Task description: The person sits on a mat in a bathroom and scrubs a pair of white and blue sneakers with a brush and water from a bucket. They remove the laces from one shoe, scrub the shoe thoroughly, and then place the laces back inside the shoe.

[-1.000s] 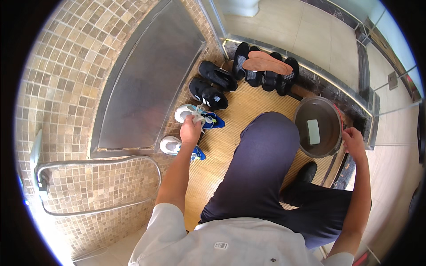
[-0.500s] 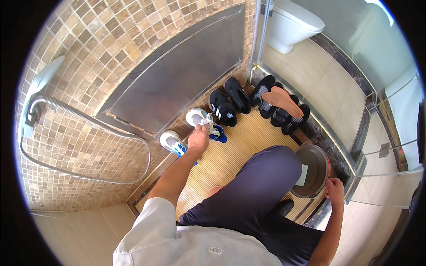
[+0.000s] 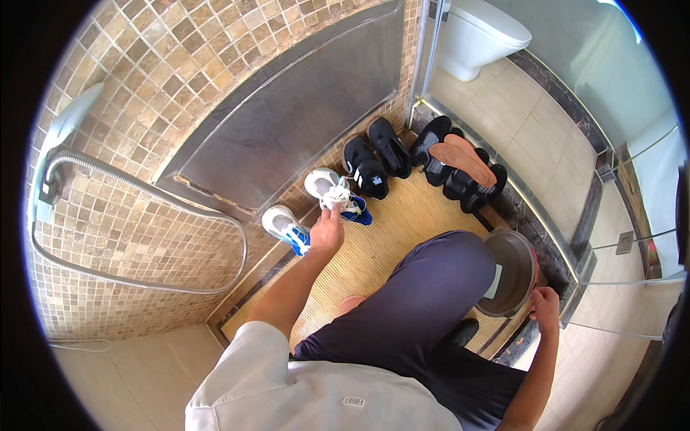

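Observation:
My left hand (image 3: 328, 231) reaches forward with its thumb and fingers pinched at the white shoelace (image 3: 335, 195) of a white and blue sneaker (image 3: 320, 180). That sneaker stands on the bamboo mat (image 3: 392, 212) by the tiled wall. Just left of my hand is its mate, another white and blue sneaker (image 3: 279, 219), also laced in white. My right hand (image 3: 545, 306) has its fingers curled together beside the right rim of a grey-brown basin (image 3: 520, 293). Whether it grips the rim or something small is hidden.
Beyond the sneakers stand black shoes (image 3: 365, 169). Several black insoles or slippers (image 3: 433, 144) lie along the stone ledge, with tan insoles (image 3: 463, 159) on top. The basin holds a pale flat piece (image 3: 494, 281). A shower hose (image 3: 144, 188) loops at left; a toilet (image 3: 478, 36) stands behind the glass.
The view has shifted slightly. My left hand has drawn back a little toward me, and more of the white laces shows above its fingertips. My right hand stays beside the basin.

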`<state>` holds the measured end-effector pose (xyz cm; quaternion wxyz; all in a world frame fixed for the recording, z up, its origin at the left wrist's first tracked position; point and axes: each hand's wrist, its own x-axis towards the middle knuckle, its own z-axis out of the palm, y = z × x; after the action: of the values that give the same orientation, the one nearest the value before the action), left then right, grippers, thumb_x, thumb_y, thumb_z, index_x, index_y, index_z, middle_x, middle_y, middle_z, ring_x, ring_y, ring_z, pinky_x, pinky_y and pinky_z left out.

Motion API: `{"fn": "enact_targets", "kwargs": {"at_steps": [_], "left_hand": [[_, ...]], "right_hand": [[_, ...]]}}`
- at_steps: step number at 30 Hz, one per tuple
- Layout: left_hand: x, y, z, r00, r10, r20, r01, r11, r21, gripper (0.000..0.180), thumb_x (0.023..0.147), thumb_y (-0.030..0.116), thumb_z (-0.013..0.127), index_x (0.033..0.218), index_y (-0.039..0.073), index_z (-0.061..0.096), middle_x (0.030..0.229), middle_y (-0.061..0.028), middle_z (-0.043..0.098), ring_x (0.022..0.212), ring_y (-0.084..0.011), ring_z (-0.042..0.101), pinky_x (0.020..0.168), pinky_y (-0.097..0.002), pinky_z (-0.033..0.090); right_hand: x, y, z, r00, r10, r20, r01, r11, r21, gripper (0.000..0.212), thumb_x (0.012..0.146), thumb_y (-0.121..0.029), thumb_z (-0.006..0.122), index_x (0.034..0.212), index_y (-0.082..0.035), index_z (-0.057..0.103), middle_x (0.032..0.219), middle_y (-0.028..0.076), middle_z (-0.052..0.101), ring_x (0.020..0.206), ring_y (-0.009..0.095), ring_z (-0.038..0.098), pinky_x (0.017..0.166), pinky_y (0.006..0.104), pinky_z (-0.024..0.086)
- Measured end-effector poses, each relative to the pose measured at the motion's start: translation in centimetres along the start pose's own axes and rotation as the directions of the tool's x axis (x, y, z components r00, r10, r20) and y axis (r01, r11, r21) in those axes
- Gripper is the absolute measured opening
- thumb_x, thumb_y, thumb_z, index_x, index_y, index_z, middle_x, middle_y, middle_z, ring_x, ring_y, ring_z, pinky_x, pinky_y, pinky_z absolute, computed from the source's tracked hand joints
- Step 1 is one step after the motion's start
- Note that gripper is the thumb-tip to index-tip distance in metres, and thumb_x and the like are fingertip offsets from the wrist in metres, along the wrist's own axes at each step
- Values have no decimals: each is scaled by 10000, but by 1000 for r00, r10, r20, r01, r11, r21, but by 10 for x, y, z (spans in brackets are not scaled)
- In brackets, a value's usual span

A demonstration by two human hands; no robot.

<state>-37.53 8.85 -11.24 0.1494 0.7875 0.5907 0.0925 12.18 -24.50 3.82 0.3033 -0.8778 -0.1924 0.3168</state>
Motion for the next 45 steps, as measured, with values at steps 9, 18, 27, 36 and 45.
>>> {"fn": "enact_targets", "kwargs": {"at_steps": [9, 18, 27, 36, 45], "left_hand": [[-57, -12, 12, 983, -183, -12, 159, 884, -440, 493, 808, 190, 764, 1220, 8, 563, 1049, -191, 616, 916, -329, 643, 820, -440, 538], [-99, -74, 43, 542, -628, 558, 502, -291, -815, 640, 865, 545, 756, 1176, 22, 560, 1032, -68, 570, 952, -226, 572, 806, -422, 486], [-53, -80, 65, 432, -643, 632, 314, -549, -774, 783, 873, 635, 665, 1428, 125, 452, 1448, -135, 470, 1302, -320, 471, 1057, -462, 335], [-79, -115, 43, 692, -567, 447, 71, -563, -823, 418, 882, 151, 644, 1275, 67, 531, 1126, -145, 649, 1026, -320, 649, 916, -472, 534], [-95, -36, -87, 872, -195, 449, 308, -495, -813, 354, 911, 312, 648, 1159, 61, 626, 1068, -118, 704, 935, -299, 661, 834, -447, 532]], "right_hand": [[2, 6, -1, 1000, -23, -3, 23, 1000, -8, 198, 938, -187, 588, 1018, -16, 648, 778, 24, 617, 575, 86, 546, 424, 231, 440], [2, 2, 1, 1000, -24, 9, 25, 999, -35, 199, 941, -200, 589, 1015, -22, 636, 774, 16, 599, 585, 83, 532, 440, 235, 427], [1, 6, -5, 999, -51, 1, 51, 998, -25, 207, 951, -207, 597, 1003, -10, 629, 772, 18, 592, 584, 89, 527, 438, 248, 414], [-2, 1, -3, 990, -133, -36, 133, 991, -3, 207, 936, -171, 618, 991, 27, 642, 727, 37, 601, 551, 99, 546, 446, 263, 427], [-1, 7, 20, 974, -221, -53, 194, 931, -308, 304, 847, -302, 640, 921, -21, 730, 983, 231, 720, 946, 399, 692, 835, 480, 551]]}}
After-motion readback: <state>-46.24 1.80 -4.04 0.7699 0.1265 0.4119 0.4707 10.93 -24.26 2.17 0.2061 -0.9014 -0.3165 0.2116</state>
